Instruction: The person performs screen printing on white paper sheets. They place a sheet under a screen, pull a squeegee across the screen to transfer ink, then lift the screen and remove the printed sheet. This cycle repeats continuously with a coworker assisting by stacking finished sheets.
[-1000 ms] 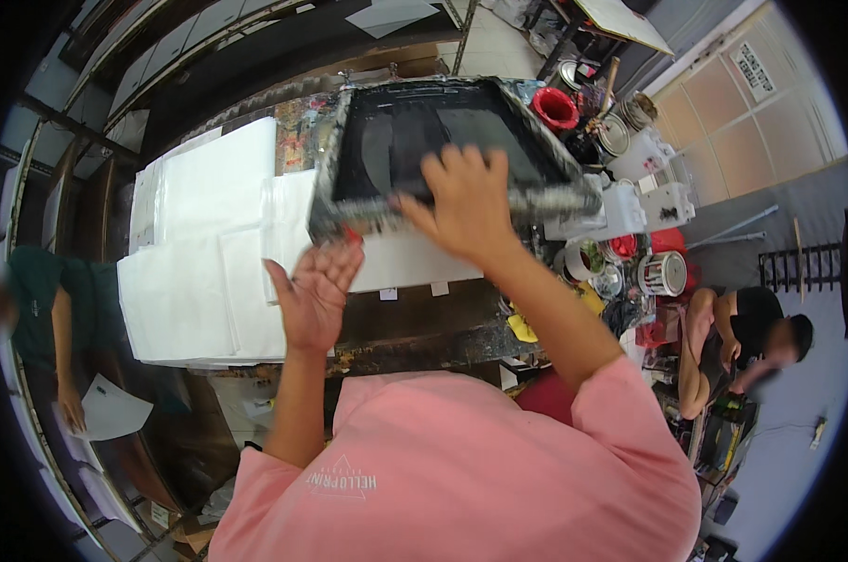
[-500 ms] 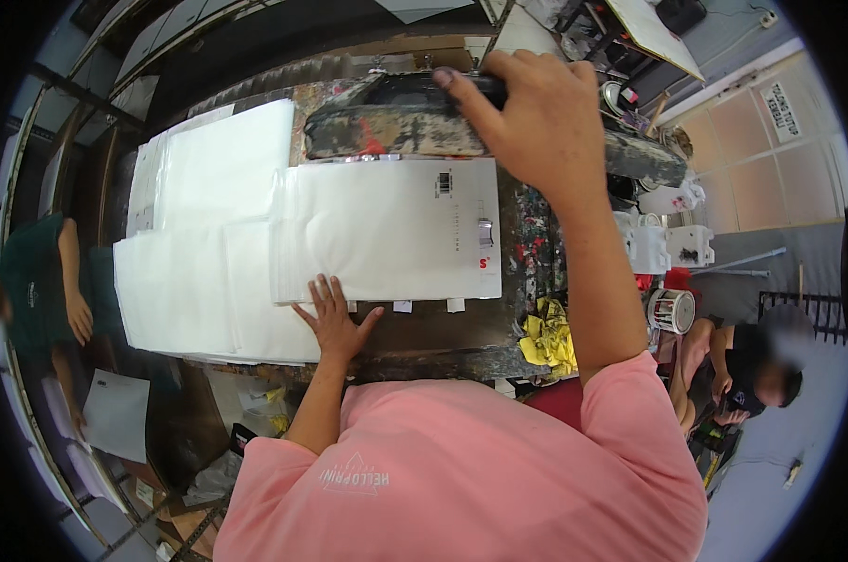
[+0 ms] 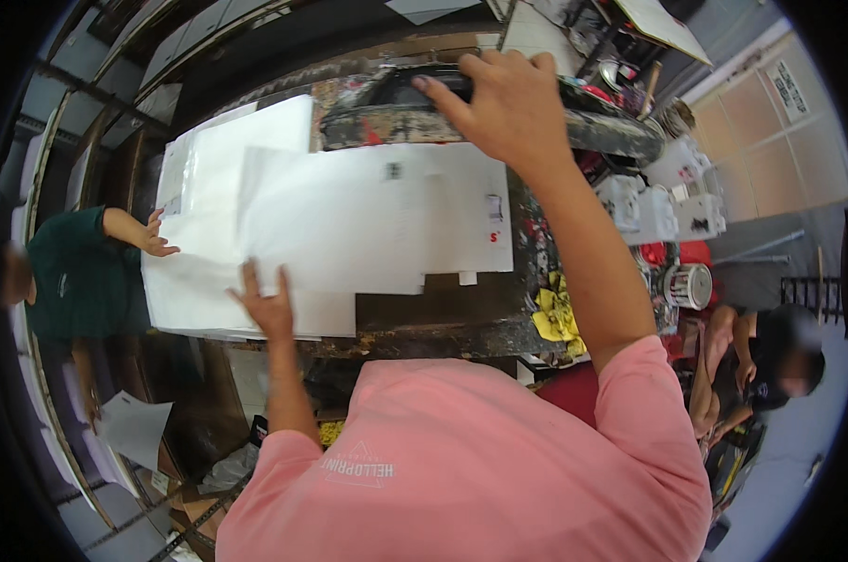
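Observation:
My right hand (image 3: 520, 114) grips the near wooden edge of a dark, ink-stained screen-printing frame (image 3: 410, 128), tilted up at the table's far side. Near the table's front, my left hand (image 3: 270, 307) has its fingers spread against the lower left of a loose white sheet (image 3: 335, 220) with a small barcode; hand and sheet are motion-blurred. This sheet partly covers another white sheet (image 3: 473, 201) with a small red mark, and overlaps the white stack (image 3: 194, 290) on the left. Another pile of white sheets (image 3: 255, 126) lies farther back.
A co-worker's hand (image 3: 159, 239) reaches over the stack's left edge. Crumpled yellow material (image 3: 557, 314) sits at the stained table's right front. White containers (image 3: 654, 214) and a paint can (image 3: 691, 286) stand right of the table. A seated person (image 3: 771, 361) is farther right.
My left hand has moved left with the top sheet, uncovering more of the sheet beneath. My right hand still holds the frame up. The co-worker's hand has come up to the stack's edge.

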{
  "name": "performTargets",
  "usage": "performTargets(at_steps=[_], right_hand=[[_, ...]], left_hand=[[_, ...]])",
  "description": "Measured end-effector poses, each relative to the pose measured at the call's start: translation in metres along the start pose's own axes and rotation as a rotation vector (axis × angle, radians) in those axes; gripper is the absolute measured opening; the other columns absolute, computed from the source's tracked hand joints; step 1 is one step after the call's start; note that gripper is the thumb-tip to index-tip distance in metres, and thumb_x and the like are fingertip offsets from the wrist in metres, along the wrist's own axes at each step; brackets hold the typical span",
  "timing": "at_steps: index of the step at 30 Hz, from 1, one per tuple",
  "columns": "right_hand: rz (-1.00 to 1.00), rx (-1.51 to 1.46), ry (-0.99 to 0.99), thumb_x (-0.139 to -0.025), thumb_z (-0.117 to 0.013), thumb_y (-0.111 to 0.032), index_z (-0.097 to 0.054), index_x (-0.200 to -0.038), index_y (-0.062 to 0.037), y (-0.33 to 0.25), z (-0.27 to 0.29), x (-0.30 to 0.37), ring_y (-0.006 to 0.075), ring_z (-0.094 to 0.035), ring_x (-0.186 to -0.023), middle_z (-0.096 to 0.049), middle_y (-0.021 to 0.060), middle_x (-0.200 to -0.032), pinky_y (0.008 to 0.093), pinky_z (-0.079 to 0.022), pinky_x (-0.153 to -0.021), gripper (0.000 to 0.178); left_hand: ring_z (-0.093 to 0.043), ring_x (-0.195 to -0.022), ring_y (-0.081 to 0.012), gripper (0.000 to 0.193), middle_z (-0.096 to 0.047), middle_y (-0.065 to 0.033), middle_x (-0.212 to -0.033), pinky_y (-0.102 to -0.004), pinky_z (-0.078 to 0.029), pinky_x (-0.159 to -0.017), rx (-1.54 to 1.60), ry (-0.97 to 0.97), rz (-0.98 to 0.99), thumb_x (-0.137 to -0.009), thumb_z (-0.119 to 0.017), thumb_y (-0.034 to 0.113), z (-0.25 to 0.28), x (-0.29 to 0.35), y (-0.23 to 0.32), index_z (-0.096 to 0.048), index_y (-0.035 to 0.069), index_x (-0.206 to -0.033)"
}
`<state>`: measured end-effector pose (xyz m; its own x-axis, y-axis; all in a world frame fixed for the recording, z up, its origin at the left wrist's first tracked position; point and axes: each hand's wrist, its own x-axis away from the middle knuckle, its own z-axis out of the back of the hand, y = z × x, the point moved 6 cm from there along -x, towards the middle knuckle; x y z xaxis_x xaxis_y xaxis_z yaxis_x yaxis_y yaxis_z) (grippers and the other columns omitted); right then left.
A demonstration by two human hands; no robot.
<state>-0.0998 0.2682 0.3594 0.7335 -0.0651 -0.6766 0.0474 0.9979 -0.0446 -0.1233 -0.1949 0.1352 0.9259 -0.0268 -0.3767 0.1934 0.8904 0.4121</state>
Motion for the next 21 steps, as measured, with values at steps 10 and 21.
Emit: performTargets(at_steps=[10,21], right_hand=[[0.002,0.046,-0.033,-0.096,-0.06,-0.07,-0.081,-0.087,-0.0082,0.002,-0.004,-0.006,0.0255,-0.068,-0.083,-0.074,0.0099,-0.081,0.0472,-0.041,-0.093,0.066],[0.001,-0.016,-0.017,-0.094,-0.06,-0.072,-0.081,-0.088,-0.0071,0.012,-0.011,-0.014,0.0248,-0.068,-0.084,-0.073,0.0106,-0.08,0.0459,-0.04,-0.085,0.069]], left_hand=[[-0.032,-0.158,-0.0424,0.056,-0.043,-0.0187,-0.166,-0.0679,-0.014,-0.129,0.145,-0.604,-0.674,-0.104,-0.064,0.039,-0.156,0.11,0.19,-0.055,0.018,-0.155],[-0.012,-0.165,-0.0434,0.065,-0.024,-0.0205,-0.176,-0.0727,-0.001,-0.126,0.029,-0.575,-0.642,-0.111,-0.047,0.049,-0.205,0.137,0.192,-0.04,0.015,-0.166]])
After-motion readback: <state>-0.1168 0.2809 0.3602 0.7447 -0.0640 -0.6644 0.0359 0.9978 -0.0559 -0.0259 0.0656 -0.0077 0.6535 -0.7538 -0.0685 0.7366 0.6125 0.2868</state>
